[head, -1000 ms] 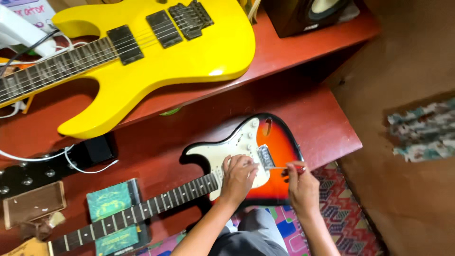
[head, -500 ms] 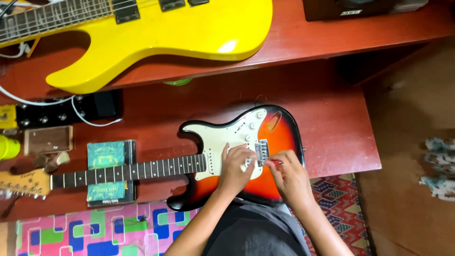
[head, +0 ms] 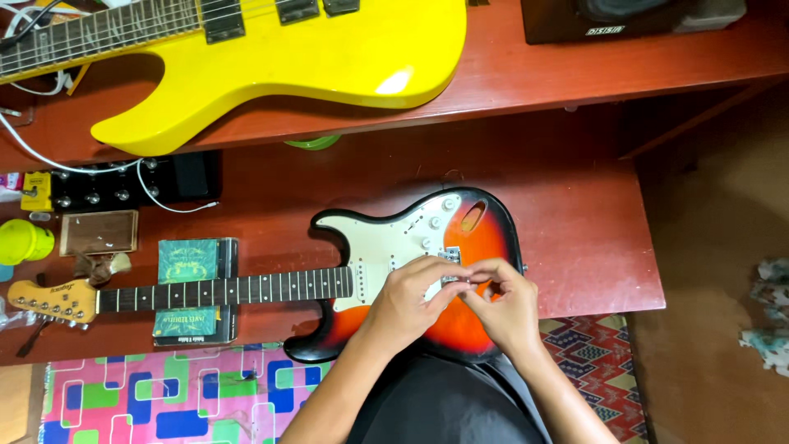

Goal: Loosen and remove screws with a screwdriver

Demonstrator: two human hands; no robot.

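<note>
Both hands now closer together over the bridge: left hand [head: 411,298] palm down, fingers curled on the sunburst guitar [head: 477,238]; right hand [head: 507,308] fingertips pinched at the bridge, held item too small to tell; guitar flat on red table [head: 575,214]

Likely a home guitar workshop: two guitars [head: 411,247] on red benches [head: 575,205].
</note>
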